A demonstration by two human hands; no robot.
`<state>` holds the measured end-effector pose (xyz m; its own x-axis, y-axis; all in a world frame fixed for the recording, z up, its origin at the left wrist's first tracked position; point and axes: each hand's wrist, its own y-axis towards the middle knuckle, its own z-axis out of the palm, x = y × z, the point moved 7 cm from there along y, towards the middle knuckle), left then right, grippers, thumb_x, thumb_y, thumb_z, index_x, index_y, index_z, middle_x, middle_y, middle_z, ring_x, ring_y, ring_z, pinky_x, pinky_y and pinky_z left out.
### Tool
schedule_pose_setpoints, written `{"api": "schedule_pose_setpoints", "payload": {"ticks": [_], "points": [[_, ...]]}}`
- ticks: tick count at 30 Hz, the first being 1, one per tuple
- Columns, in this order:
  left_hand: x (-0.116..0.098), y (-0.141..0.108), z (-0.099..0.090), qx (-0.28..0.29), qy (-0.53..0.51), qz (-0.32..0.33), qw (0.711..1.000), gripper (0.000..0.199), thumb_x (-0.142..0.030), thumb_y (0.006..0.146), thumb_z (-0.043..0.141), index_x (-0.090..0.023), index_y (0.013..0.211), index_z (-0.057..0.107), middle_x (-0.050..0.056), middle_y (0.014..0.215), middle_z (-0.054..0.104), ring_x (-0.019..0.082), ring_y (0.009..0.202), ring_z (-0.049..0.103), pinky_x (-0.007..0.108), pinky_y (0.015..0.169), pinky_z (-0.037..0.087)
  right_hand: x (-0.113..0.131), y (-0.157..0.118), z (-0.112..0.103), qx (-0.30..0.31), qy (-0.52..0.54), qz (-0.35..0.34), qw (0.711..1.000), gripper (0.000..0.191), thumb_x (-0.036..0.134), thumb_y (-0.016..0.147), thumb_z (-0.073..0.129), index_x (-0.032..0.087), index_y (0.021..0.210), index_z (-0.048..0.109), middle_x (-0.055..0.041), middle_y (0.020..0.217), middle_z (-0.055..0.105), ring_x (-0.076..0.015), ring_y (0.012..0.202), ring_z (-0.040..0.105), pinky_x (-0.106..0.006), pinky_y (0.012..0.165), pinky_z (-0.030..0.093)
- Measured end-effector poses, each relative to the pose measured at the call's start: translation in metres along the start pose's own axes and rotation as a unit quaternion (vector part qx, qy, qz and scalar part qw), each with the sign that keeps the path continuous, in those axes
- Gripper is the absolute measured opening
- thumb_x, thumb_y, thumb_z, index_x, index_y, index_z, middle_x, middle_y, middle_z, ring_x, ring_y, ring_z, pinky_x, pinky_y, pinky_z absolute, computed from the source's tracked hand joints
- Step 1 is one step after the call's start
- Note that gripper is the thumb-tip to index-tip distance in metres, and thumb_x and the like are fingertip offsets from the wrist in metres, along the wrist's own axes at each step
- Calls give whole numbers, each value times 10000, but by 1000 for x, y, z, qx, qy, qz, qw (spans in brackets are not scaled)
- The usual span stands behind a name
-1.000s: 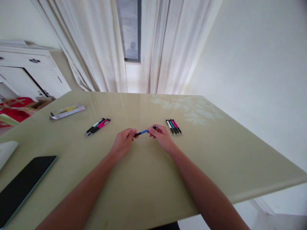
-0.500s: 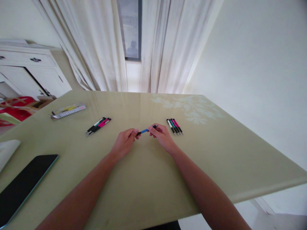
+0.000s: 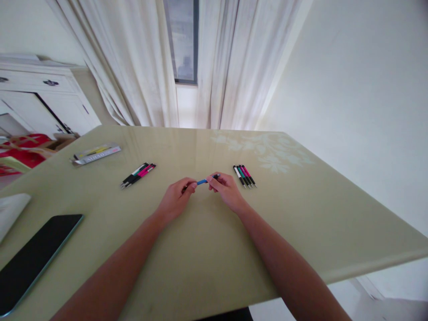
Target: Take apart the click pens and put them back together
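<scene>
Between my two hands, above the middle of the table, is a blue pen [image 3: 201, 182] with black ends. My left hand [image 3: 178, 195] is closed on its left end, and my right hand [image 3: 225, 189] pinches its right end. Just right of my right hand, several pens [image 3: 244, 176] with white, green and pink barrels lie side by side in a neat row. Left of my left hand lies a looser group of pens [image 3: 138, 175], with pink, green and white barrels, partly overlapping.
On the green table [image 3: 200, 267] a dark tablet-like slab [image 3: 36, 258] lies at the near left, beside a white object [image 3: 11, 211]. A clear package [image 3: 96, 154] is at the far left. Beyond stand a white cabinet [image 3: 43, 96] and red bags [image 3: 25, 149].
My left hand's fingers have moved along the pen toward its middle, covering more of the left end. My right hand holds its place. The camera view has shifted slightly.
</scene>
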<state>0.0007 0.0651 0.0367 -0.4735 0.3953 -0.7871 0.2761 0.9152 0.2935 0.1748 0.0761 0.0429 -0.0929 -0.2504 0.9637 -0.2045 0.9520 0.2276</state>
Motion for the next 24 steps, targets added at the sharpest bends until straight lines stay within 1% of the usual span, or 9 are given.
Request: {"api": "schedule_pose_setpoints", "payload": {"ticks": [2, 5, 8, 11, 15, 19, 21, 23, 24], "points": [[-1, 0, -1, -7, 2, -6, 1000, 314, -462, 982, 501, -196, 940, 662, 23, 809, 691, 170, 682, 602, 266, 619, 448, 0, 0, 1, 0, -4, 5, 1000, 391, 579, 872, 662, 201, 774, 653, 3, 648, 598, -135, 592, 490, -265, 565, 363], [-1, 0, -1, -2, 5, -6, 1000, 395, -464, 1010, 432, -193, 844, 666, 22, 752, 672, 169, 662, 591, 270, 616, 440, 1, 0, 2, 5, -2, 1, 1000, 387, 573, 875, 661, 202, 764, 648, 2, 650, 597, -135, 597, 494, -264, 569, 367], [0, 0, -1, -1, -3, -5, 1000, 342, -477, 977, 515, -193, 883, 681, 8, 739, 664, 165, 656, 587, 267, 612, 427, 1, -1, 1, 3, -4, 0, 1000, 377, 567, 880, 658, 204, 781, 657, 4, 654, 598, -133, 597, 492, -263, 566, 370], [2, 0, 1, 13, -6, -14, 1000, 429, -491, 1012, 430, -194, 852, 696, -1, 663, 631, 159, 607, 563, 270, 600, 413, -1, -1, 1, 4, -6, 3, 1000, 381, 575, 881, 655, 204, 793, 661, 1, 662, 607, -135, 604, 499, -263, 569, 380], [2, 0, -3, -14, -37, -20, 999, 327, -506, 933, 589, -193, 918, 683, -3, 714, 662, 161, 642, 588, 260, 604, 425, -2, 0, 0, -5, 1, -3, 1000, 370, 566, 884, 657, 201, 822, 679, -3, 664, 614, -138, 608, 508, -264, 571, 385], [3, -1, 0, 12, -32, -29, 999, 464, -498, 1019, 404, -193, 801, 678, 6, 640, 639, 164, 606, 577, 274, 607, 431, -4, 1, -2, -11, 14, 1, 1000, 359, 555, 881, 664, 203, 816, 681, -9, 672, 620, -140, 609, 514, -268, 572, 384], [4, 0, -1, 1, -31, -30, 999, 370, -486, 987, 489, -195, 868, 685, 10, 696, 668, 166, 627, 591, 272, 601, 435, -5, 1, -3, -16, 18, 5, 1000, 362, 564, 872, 669, 207, 813, 682, -8, 671, 621, -141, 607, 514, -270, 573, 391], [2, 1, -2, -11, -36, -19, 999, 265, -442, 941, 582, -205, 1004, 684, 31, 843, 716, 181, 727, 639, 273, 633, 462, -5, 2, -3, -20, 23, 5, 1000, 361, 566, 862, 678, 208, 815, 690, -7, 675, 625, -141, 608, 515, -271, 579, 399], [0, 1, -2, -13, -38, -8, 999, 255, -418, 938, 587, -211, 1057, 678, 43, 911, 728, 189, 786, 658, 280, 667, 481, -5, 2, -4, -23, 27, 4, 999, 357, 562, 859, 683, 208, 819, 695, -7, 681, 630, -140, 611, 518, -271, 584, 404]]}}
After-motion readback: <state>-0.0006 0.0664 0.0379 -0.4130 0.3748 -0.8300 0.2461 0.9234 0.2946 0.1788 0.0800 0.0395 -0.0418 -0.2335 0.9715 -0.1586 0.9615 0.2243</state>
